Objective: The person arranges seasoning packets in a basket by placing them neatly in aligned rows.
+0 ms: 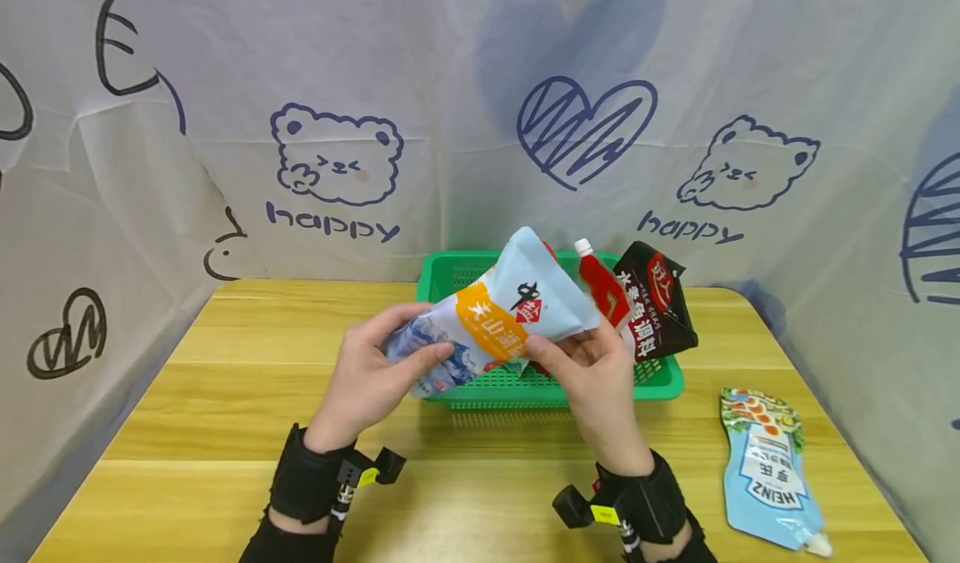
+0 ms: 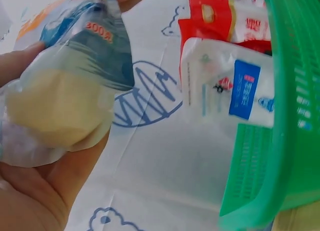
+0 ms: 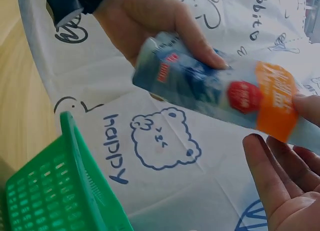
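Note:
Both hands hold a pale blue and orange bag of salt (image 1: 491, 326) tilted above the near part of a green basket (image 1: 510, 398). My left hand (image 1: 375, 376) grips its lower left end, with the thumb lying across the front. At the right side, my right hand (image 1: 603, 380) pinches the bag, thumb in front and fingers partly hidden behind. The left wrist view shows the bag's see-through back with pale contents (image 2: 60, 101). In the right wrist view, the right fingers (image 3: 265, 171) are spread beneath the bag.
In the basket stand a black seasoning packet (image 1: 656, 305), a red pouch with a white cap (image 1: 602, 288) and a white packet (image 2: 220, 86). A light blue Heinz pouch (image 1: 768, 480) lies on the wooden table (image 1: 225, 430) at right. A drawn-on white cloth (image 1: 465, 88) hangs behind.

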`<move>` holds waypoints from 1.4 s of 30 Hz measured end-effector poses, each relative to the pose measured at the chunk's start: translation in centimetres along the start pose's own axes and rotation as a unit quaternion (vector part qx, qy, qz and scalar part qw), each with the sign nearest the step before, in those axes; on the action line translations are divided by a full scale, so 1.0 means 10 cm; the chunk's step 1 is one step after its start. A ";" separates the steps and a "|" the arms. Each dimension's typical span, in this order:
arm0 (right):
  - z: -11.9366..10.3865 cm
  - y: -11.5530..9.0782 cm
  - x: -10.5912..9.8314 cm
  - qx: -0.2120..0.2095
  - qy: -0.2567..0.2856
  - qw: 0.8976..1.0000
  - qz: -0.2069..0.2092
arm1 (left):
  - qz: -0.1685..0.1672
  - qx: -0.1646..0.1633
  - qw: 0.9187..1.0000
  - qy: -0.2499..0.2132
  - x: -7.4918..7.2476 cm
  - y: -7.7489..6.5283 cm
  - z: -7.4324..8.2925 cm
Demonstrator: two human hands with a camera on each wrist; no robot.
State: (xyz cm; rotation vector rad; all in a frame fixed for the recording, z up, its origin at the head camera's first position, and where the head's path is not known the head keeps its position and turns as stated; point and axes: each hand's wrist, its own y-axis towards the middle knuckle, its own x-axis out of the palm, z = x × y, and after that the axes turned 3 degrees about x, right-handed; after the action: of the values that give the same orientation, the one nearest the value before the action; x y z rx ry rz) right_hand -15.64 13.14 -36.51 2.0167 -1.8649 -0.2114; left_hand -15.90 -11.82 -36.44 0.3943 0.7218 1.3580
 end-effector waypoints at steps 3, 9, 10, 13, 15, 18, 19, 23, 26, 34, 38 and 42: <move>0.02 -0.02 0.02 0.006 -0.014 1.000 -0.006 | -0.001 -0.011 1.000 -0.015 0.04 0.00 -0.01; 0.04 -0.03 0.04 -0.012 -0.027 1.000 0.004 | -0.026 -0.035 0.999 -0.033 0.05 0.01 -0.01; 0.04 -0.02 0.04 -0.014 -0.027 1.000 0.006 | -0.033 -0.038 0.998 -0.035 0.05 0.02 0.00; 0.03 -0.02 0.04 -0.017 -0.030 0.999 0.009 | -0.054 -0.046 0.997 -0.038 0.03 0.03 0.00; 0.03 -0.02 0.04 -0.015 -0.030 0.999 0.012 | -0.068 -0.054 0.995 -0.038 0.02 0.03 0.00; 0.01 -0.02 0.03 -0.010 -0.034 0.999 0.017 | -0.088 -0.065 0.993 -0.032 0.03 0.04 0.02; 0.01 -0.01 0.02 -0.008 -0.037 0.999 0.019 | -0.093 -0.067 0.993 -0.028 0.03 0.04 0.03; -0.01 0.00 -0.01 -0.011 -0.054 0.998 0.013 | -0.109 -0.070 0.991 -0.016 0.05 0.04 0.05; -0.01 0.00 -0.03 -0.020 -0.073 0.997 -0.002 | -0.117 -0.066 0.991 -0.007 0.05 0.04 0.06; 0.01 0.01 -0.03 -0.019 -0.105 0.993 -0.047 | -0.128 -0.054 0.990 0.016 0.05 0.04 0.06; 0.02 0.01 -0.03 -0.015 -0.111 0.992 -0.060 | -0.130 -0.053 0.990 0.016 0.04 0.04 0.06; 0.02 0.01 -0.03 -0.012 -0.121 0.990 -0.076 | -0.126 -0.056 0.990 0.023 0.03 0.05 0.07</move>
State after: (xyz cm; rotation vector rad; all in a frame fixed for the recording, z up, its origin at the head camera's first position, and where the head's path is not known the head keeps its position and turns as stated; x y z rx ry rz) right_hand -15.86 13.37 -36.70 2.2018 -1.8343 -0.5396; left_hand -15.74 -11.28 -35.70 0.1765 0.7049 1.1658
